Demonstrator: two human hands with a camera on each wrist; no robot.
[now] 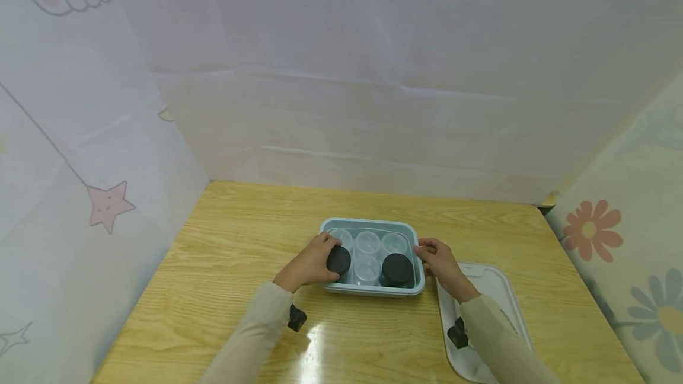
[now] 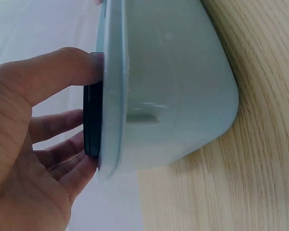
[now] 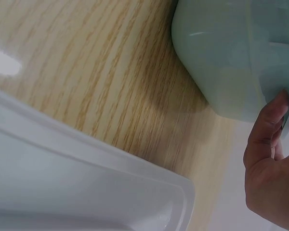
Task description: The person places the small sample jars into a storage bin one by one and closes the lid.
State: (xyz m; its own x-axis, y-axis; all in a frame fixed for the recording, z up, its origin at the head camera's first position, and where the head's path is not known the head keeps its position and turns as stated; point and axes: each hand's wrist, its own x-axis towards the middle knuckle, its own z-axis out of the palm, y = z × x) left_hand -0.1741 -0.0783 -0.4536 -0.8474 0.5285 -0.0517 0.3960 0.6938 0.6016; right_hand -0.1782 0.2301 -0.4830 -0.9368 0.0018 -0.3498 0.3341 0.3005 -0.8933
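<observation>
A pale blue rectangular tub (image 1: 368, 291) stands on the wooden table, holding several clear round jars (image 1: 367, 269). Two black lids show in it, one at the front left (image 1: 338, 261) and one at the front right (image 1: 397, 269). My left hand (image 1: 312, 262) grips the front-left black lid around its edge, thumb on the near side; in the left wrist view the lid (image 2: 92, 120) stands a little above the tub's rim. At the tub's right end my right hand (image 1: 440, 262) pinches the rim, seen closer in the right wrist view (image 3: 274, 159).
A white tray-like cover (image 1: 482, 280) lies on the table to the right, partly beneath my right forearm. Patterned cloth walls (image 1: 341, 135) enclose the table (image 1: 240, 224) at the back and both sides.
</observation>
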